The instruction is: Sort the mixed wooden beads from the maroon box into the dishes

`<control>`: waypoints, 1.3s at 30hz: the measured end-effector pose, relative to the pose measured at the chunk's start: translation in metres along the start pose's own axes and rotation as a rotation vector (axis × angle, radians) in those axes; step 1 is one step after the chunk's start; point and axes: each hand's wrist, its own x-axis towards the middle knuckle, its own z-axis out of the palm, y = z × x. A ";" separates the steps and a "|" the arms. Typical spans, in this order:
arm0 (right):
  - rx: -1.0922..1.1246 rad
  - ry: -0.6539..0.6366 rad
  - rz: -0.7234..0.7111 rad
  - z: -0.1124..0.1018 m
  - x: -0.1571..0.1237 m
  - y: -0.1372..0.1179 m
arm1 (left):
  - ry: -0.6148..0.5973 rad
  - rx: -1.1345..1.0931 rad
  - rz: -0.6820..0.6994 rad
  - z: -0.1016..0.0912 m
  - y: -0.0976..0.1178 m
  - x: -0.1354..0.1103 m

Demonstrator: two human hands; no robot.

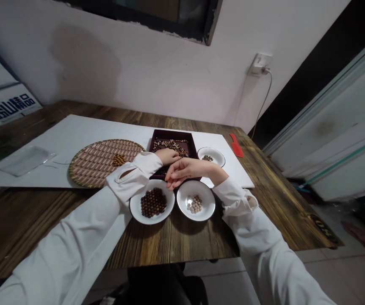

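1. Head view: two bare hands at centre of a wooden table [176, 241], white sleeves coming in from both lower corners.
2. Left hand [167, 156]: curled, knuckles up, over the dark tray [170, 134], fingers hidden. Open or closed: cannot tell.
3. Right hand [187, 170]: crossing just in front of left hand, fingers [178, 169] curved downward, no bead visible between them. Grip: cannot tell.
4. Tray beads [170, 147]: loose brown and pale mix, in the tray, directly under both hands.
5. Just in front of tray: left bowl [134, 208] with dark beads [153, 202], right bowl [212, 205] with pale beads [195, 203]. Small bowl [212, 151] with a few beads [207, 158] beside tray, on the right.
6. Step in hand, by appearance: both hands working at the tray beads.
7. Next move, as a judgement: small loose beads, so any lift likely calls for a fingertip pinch.
8. Further out: woven round tray [106, 163], plastic bag [25, 161], red comb [236, 145], all beside white board [74, 131] or on it.
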 end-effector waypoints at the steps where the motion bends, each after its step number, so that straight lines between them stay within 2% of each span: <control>1: -0.002 0.001 0.003 0.000 0.000 0.000 | 0.001 -0.004 0.000 0.000 0.000 0.000; 21: 0.066 0.004 -0.026 0.000 -0.003 -0.002 | 0.020 -0.037 -0.011 0.000 0.001 0.000; 39: 0.072 -0.042 -0.060 -0.005 -0.002 0.003 | 0.049 -0.062 -0.035 -0.003 0.009 -0.009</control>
